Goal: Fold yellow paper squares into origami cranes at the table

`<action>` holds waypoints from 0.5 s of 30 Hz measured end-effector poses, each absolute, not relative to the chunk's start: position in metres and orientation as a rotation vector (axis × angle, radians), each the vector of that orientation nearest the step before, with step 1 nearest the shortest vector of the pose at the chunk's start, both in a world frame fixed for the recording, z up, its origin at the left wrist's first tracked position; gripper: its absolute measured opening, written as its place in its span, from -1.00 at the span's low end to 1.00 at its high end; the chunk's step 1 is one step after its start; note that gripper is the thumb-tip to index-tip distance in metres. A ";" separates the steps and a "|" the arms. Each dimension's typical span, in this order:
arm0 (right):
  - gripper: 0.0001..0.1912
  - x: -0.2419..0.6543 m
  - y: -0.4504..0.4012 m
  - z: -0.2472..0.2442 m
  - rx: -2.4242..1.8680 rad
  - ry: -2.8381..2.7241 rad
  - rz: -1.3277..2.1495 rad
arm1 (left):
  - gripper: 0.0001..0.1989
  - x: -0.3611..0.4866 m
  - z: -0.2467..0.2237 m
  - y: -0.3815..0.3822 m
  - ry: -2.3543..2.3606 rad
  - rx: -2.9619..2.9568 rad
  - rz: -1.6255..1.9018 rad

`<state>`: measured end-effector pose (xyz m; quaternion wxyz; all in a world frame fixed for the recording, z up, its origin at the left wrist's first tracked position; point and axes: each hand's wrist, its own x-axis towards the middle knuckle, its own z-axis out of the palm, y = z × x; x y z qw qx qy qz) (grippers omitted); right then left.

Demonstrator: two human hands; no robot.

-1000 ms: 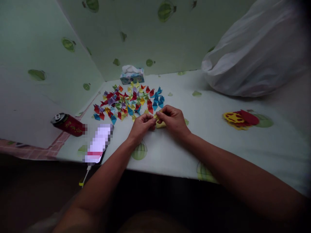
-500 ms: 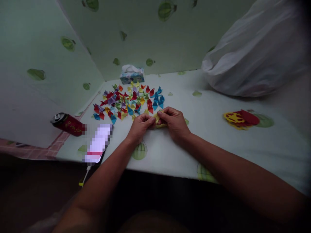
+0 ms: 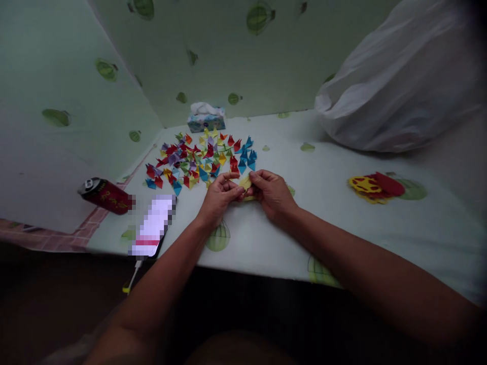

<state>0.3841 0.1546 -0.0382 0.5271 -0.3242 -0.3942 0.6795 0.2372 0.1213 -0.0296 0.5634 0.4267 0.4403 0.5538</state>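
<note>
Between my two hands is a small piece of yellow paper (image 3: 246, 182), partly covered by the fingers. My left hand (image 3: 220, 197) pinches its left side between thumb and fingers. My right hand (image 3: 274, 192) grips the right side, thumb and forefinger at its upper edge. Just beyond and to the left of them, many small folded paper pieces (image 3: 190, 159) in red, blue, yellow, green and purple lie spread over the white table (image 3: 258, 243).
A tissue box (image 3: 206, 120) stands against the wall. At the left are a red can (image 3: 106, 195) and a lit phone (image 3: 155, 223) with a cable. Yellow and red cutout shapes (image 3: 375, 187) lie at the right, below a big white plastic bag (image 3: 388, 96).
The fingers of my left hand have lifted and spread a little, and more of the yellow paper shows between the hands. Both hands remain in nearly the same place.
</note>
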 end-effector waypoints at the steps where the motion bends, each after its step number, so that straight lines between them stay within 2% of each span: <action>1: -0.60 0.384 0.155 -0.038 -0.781 -0.976 1.598 | -0.53 0.237 -0.030 0.121 1.036 1.000 1.282; 7: -0.61 0.387 0.156 -0.037 -0.808 -1.152 1.534 | -0.65 0.237 -0.032 0.123 1.094 1.009 1.268; 15: -0.67 0.386 0.156 -0.038 -0.774 -1.159 1.629 | -0.63 0.237 -0.030 0.123 1.087 0.945 1.373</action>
